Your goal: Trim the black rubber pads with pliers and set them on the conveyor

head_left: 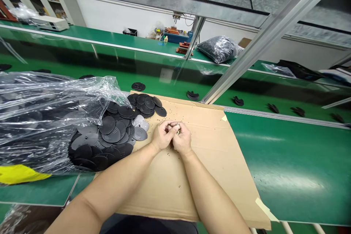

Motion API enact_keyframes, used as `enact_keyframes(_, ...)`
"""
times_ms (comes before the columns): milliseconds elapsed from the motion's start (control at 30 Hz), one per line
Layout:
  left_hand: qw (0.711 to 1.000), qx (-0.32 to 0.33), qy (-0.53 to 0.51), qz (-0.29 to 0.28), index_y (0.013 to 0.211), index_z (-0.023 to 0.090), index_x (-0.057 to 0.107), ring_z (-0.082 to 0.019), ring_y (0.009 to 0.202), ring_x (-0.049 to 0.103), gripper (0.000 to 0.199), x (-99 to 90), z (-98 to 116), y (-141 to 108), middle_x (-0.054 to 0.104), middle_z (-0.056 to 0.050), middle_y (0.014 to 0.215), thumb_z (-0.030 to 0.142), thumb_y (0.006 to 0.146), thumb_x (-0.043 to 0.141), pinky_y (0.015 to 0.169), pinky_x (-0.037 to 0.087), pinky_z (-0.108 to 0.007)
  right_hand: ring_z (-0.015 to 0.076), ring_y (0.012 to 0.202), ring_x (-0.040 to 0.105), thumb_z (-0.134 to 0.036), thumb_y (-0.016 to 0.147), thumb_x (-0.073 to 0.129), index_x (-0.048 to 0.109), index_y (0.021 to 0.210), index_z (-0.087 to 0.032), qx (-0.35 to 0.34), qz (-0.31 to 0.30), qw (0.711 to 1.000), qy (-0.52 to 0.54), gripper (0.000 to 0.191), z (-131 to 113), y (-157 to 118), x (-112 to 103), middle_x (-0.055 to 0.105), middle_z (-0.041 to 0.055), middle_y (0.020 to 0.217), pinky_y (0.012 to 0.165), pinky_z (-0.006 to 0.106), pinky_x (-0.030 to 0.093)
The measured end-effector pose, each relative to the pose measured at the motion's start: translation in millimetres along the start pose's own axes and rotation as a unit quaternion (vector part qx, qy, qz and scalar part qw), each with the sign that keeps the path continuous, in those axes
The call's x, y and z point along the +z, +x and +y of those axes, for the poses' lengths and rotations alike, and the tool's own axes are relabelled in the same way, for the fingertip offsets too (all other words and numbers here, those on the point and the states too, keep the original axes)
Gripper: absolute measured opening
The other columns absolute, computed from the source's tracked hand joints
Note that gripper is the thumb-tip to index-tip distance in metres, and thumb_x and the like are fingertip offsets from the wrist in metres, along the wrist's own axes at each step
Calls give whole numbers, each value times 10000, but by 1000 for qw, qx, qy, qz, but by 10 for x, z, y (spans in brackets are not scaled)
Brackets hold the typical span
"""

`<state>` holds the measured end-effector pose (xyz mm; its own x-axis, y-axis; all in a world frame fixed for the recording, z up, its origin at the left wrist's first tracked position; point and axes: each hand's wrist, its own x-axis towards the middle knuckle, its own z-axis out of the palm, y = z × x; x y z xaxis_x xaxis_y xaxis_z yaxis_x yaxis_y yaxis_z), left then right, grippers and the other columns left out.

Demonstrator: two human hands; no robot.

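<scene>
The left hand (163,136) and right hand (182,139) meet over the cardboard (216,153), fingers closed around a small part (178,128), mostly hidden. A loose pinch could drop it among scattered bits (179,186); a straying left forearm (120,175) could shift the discs (112,134).

No lettering on the black discs (112,135) is legible.
</scene>
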<state>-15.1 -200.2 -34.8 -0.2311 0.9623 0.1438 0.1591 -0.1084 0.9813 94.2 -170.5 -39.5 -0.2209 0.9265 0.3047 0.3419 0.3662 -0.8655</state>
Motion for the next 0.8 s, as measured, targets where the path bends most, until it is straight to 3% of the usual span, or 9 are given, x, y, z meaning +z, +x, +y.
enact_keyframes(800, 1000, -4, -13, -5, 1010, 154, 630, -216, 945, 629, 314, -2, -18, -3, 671, -106, 1022, 412, 833, 600, 850, 498, -329, 183, 793, 600, -307, 833, 619, 623, 860, -212, -18, -1, 1000, 9, 99, 27, -2, 9, 642, 25, 824, 750, 327, 492)
